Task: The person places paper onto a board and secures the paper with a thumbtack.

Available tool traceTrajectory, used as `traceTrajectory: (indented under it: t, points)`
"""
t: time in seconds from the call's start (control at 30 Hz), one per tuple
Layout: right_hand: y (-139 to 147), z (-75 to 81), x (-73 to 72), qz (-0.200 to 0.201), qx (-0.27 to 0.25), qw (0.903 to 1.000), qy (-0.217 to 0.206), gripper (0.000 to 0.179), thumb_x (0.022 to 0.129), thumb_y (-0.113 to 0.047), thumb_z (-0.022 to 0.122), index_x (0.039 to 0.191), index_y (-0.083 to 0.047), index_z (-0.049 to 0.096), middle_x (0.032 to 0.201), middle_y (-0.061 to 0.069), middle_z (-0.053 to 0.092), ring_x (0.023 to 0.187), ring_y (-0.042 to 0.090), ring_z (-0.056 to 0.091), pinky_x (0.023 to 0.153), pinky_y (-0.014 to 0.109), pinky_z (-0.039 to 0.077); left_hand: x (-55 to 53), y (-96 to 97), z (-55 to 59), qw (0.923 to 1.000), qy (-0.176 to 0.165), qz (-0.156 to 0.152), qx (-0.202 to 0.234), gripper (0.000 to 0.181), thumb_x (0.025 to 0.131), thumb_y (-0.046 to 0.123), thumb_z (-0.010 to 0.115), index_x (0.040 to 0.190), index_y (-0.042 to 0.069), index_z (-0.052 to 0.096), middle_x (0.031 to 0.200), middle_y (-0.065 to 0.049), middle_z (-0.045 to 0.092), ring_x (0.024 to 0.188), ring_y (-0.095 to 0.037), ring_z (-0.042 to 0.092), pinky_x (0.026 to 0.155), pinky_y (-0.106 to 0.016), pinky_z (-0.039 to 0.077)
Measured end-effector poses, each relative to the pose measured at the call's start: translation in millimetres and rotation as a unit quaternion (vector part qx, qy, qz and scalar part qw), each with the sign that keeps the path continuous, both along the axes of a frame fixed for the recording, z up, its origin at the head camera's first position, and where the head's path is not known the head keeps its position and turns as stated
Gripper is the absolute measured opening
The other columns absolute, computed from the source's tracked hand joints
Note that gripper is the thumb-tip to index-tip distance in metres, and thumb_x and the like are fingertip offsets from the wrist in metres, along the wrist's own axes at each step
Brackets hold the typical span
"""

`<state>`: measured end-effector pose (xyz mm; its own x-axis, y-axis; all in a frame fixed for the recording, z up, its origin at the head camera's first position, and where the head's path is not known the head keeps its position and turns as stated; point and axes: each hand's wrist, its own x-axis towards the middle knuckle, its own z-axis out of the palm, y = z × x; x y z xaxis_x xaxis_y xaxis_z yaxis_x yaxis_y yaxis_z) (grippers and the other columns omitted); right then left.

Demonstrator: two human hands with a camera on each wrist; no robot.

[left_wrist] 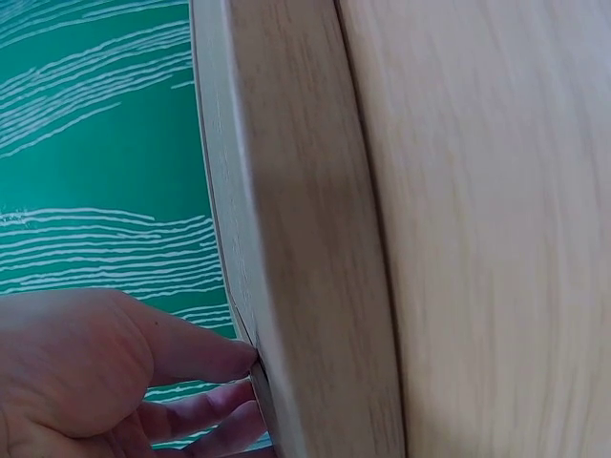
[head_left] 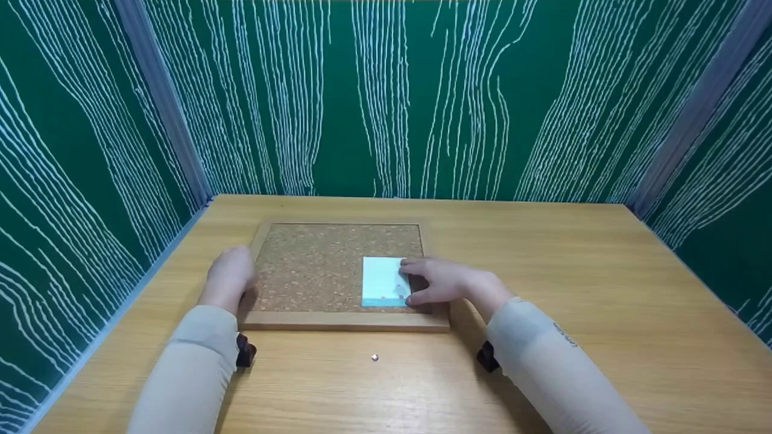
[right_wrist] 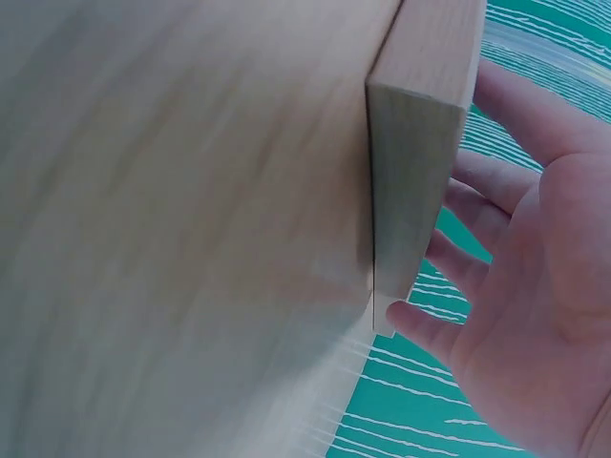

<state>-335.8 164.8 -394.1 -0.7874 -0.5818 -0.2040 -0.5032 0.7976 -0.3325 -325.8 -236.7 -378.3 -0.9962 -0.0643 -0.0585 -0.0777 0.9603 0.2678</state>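
A wood-framed corkboard (head_left: pixel 313 265) lies flat on the wooden table. My left hand (head_left: pixel 230 274) is at the board's left edge. In the left wrist view, its thumb (left_wrist: pixel 229 357) presses on the frame's (left_wrist: pixel 315 210) edge, and the curled fingers sit close beside it. On the lower right of the cork is a square pale sheet of paper (head_left: pixel 380 280) with a blue-green band along its bottom. My right hand (head_left: pixel 446 280) reaches over the board's right side, its spread fingertips resting on the paper's right edge and the thumb by its lower right corner.
A tiny shiny round piece (head_left: pixel 374 357) lies on the table (head_left: pixel 543 259) in front of the board. Green panels (head_left: pixel 537 60) with white wavy lines stand behind the table and along both sides.
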Motion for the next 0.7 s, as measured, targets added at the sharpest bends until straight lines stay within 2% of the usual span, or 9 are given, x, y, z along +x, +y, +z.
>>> traceTrajectory:
  t: [0.13, 0.3, 0.43, 0.57, 0.7]
  points:
    - [0, -0.2, 0.1, -0.007, 0.003, 1.0000, -0.005, 0.077, 0.093, -0.048, 0.071, 0.157, -0.021, 0.040, 0.165, 0.001, 0.029, 0.152, 0.029, 0.023, 0.119, 0.052, 0.020, 0.2, 1.9, 0.0, 0.9998, -0.010, 0.008, 0.013, 0.022, 0.088, -0.012, 0.057, 0.108, -0.012, 0.066, 0.102, -0.026, 0.064, 0.083, -0.033, 0.059, 0.072, -0.045, 0.053]
    - [-1, 0.7, 0.9, -0.014, 0.002, 0.9999, -0.005, 0.077, 0.092, -0.048, 0.072, 0.157, -0.021, 0.042, 0.164, 0.001, 0.031, 0.152, 0.028, 0.023, 0.119, 0.052, 0.021, 0.2, 4.2, 1.6, 0.9994, -0.013, 0.027, 0.020, 0.024, 0.094, -0.008, 0.053, 0.115, -0.010, 0.063, 0.108, -0.027, 0.063, 0.089, -0.035, 0.060, 0.074, -0.048, 0.053]
    - [-3, 3.3, 2.8, -0.019, 0.002, 0.9998, -0.011, 0.077, 0.091, -0.049, 0.072, 0.157, -0.022, 0.042, 0.165, 0.000, 0.030, 0.152, 0.028, 0.023, 0.119, 0.053, 0.020, 1.1, 5.2, 3.2, 0.9993, -0.017, 0.035, 0.000, 0.024, 0.094, -0.003, 0.058, 0.116, -0.007, 0.065, 0.108, -0.024, 0.064, 0.089, -0.035, 0.060, 0.072, -0.049, 0.054]
    - [-3, 3.4, 4.6, -0.028, 0.003, 0.9994, -0.017, 0.077, 0.091, -0.050, 0.072, 0.157, -0.025, 0.041, 0.165, -0.001, 0.029, 0.152, 0.028, 0.021, 0.119, 0.054, 0.019, 2.4, 6.1, 8.6, 0.9993, -0.022, 0.029, -0.004, 0.021, 0.087, 0.001, 0.069, 0.107, -0.004, 0.068, 0.102, -0.021, 0.064, 0.086, -0.035, 0.061, 0.069, -0.049, 0.055]
    - [-2, 2.0, 5.6, -0.036, 0.003, 0.9992, -0.017, 0.076, 0.091, -0.051, 0.072, 0.157, -0.027, 0.041, 0.165, -0.003, 0.029, 0.152, 0.027, 0.021, 0.119, 0.054, 0.019, 2.8, 9.6, 19.1, 0.9996, 0.012, 0.026, 0.007, 0.019, 0.091, 0.011, 0.067, 0.105, -0.002, 0.069, 0.099, -0.019, 0.064, 0.085, -0.034, 0.060, 0.067, -0.048, 0.052]
